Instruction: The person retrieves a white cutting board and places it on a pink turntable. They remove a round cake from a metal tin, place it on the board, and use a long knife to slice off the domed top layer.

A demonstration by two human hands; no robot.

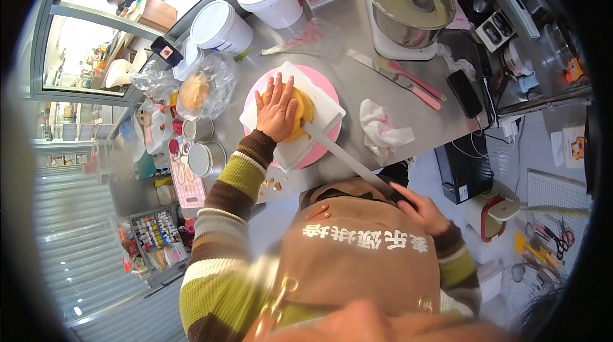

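My left hand (276,110) lies flat with spread fingers on top of a round yellow sponge cake (308,109). Under the cake is a white square board (322,118), which rests on a pink round turntable (330,91). My right hand (423,210) is wrapped round the handle of a long-bladed knife (348,159). The blade runs up and left from the hand, and its tip meets the near right side of the cake; how deep it goes is hidden. Brown crumbs (274,185) lie at the table's near edge.
To the right of the board lie a crumpled cloth (382,128), a pink-handled spatula (408,88) and a black phone (464,93). A stand mixer (412,13) with a filled bowl stands behind. White tubs (221,26), a bagged cake (195,94) and round tins (207,159) are at left.
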